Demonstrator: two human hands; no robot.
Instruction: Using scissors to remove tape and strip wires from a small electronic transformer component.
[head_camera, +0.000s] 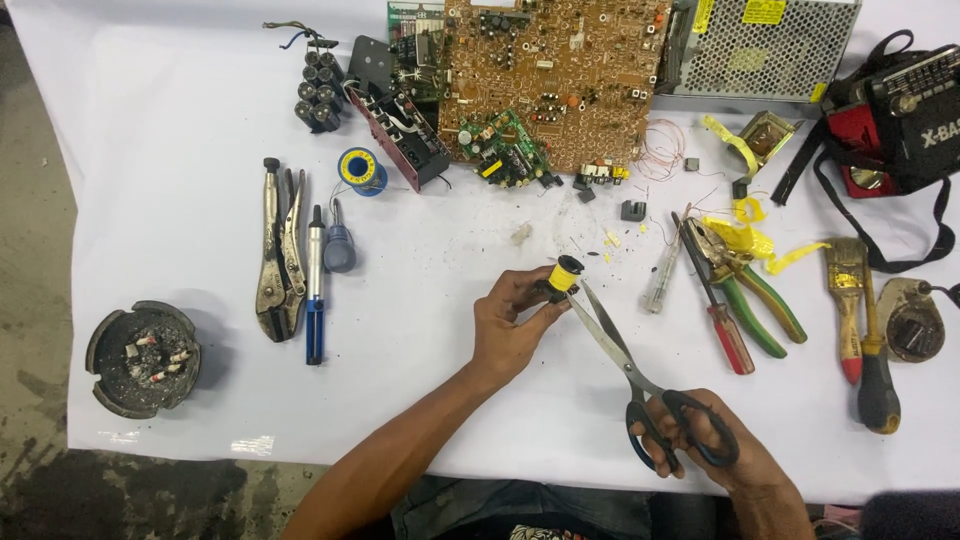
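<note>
My left hand (512, 322) pinches a small black bobbin wrapped in yellow tape (563, 276) and holds it above the white table cover (180, 150). My right hand (715, 450) grips the black handles of a pair of scissors (625, 360). The scissors' blades point up and left, and their tips touch the yellow-taped bobbin. Both forearms come in from the bottom edge.
A brown circuit board (560, 70) and a metal mesh box (765, 45) lie at the back. Locking pliers (275, 255), a solder spool (358, 170) and an ashtray (143, 358) are left. Green-handled cutters (755, 290), a red screwdriver (722, 320), a brush (848, 290) and a radio (900, 110) are right.
</note>
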